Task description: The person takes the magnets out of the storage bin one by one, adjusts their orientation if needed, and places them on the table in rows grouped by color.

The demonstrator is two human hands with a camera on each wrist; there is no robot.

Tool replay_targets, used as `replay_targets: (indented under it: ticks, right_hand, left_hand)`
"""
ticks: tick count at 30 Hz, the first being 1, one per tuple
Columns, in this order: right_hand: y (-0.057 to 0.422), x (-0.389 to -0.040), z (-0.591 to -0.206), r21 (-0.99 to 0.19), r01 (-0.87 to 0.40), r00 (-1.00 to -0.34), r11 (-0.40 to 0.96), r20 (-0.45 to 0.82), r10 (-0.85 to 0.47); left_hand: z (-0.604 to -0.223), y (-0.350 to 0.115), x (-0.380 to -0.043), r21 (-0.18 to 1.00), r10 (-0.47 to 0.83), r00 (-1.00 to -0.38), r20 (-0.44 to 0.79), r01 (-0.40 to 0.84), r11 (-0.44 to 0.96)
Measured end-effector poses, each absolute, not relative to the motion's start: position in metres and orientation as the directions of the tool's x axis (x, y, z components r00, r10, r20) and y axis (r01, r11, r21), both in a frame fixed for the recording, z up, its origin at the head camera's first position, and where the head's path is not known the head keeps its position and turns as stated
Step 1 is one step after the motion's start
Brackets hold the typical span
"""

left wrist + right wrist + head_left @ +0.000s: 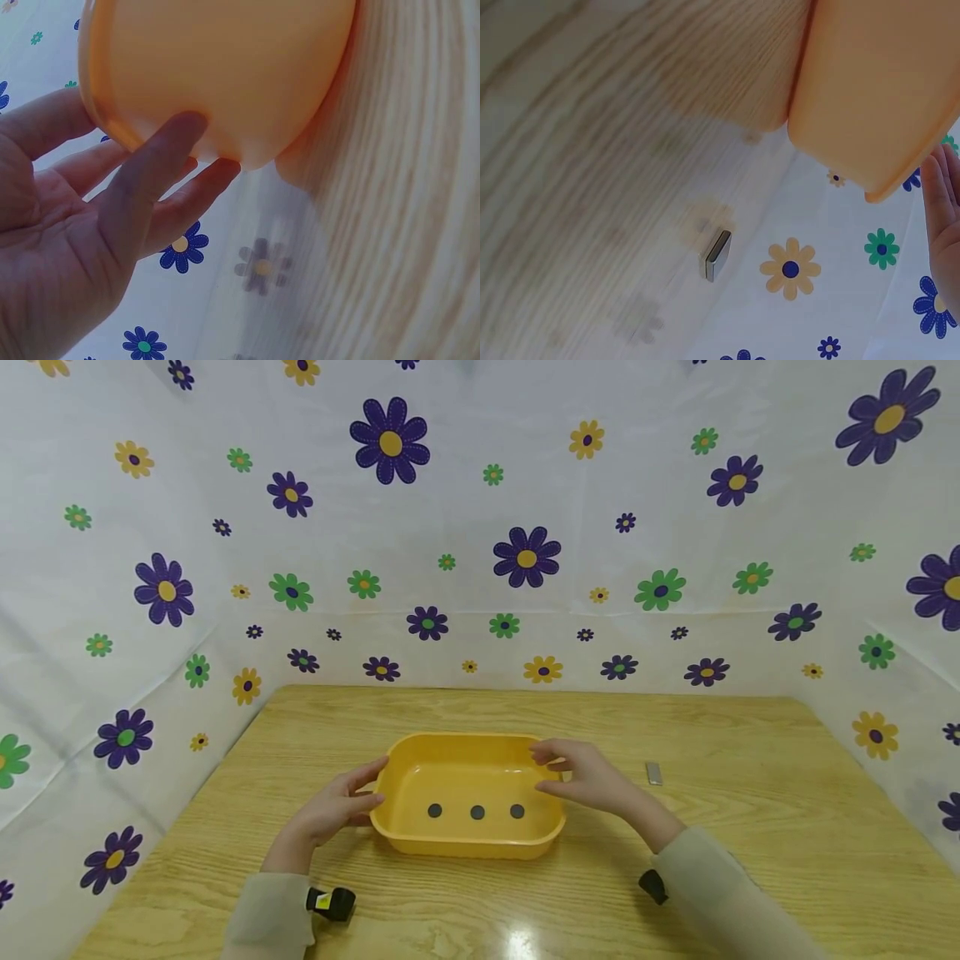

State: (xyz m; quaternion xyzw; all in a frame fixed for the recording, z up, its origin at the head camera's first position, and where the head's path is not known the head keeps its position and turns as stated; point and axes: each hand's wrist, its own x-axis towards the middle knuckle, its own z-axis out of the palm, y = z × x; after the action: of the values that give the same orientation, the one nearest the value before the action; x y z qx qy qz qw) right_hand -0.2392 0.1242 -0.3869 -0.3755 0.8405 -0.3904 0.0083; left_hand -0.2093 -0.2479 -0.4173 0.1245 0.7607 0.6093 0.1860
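Note:
A yellow plastic tub (472, 846) sits on the wooden table. Three small dark grey discs (477, 812) form a row on its floor. At the tub's left end is my left hand (333, 806), its thumb and spread fingers resting against the outer wall and rim; the left wrist view shows the fingertips (227, 166) right at that wall. My right hand (585, 774) is over the tub's right rim with its fingers loosely extended and nothing gripped. In the right wrist view, only part of that hand (943, 225) shows, beside the tub's edge.
A small silver rectangular block (654, 773) lies on the table (750, 827), right of the tub. Dark wrist devices (341, 904) are worn on both arms. A white cloth with printed flowers (450, 527) hangs behind and beside the table.

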Motion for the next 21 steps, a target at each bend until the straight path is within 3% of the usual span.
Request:
replay_targets:
  ticks: [21]
  right_hand:
    - [0.1154,-0.2419,-0.3944,-0.642,-0.640,-0.695,0.421,0.252,-0.673]
  left_hand:
    - [-0.4173,-0.2476,-0.2094,0.971,0.404,-0.905,-0.135,-0.039,0.238]
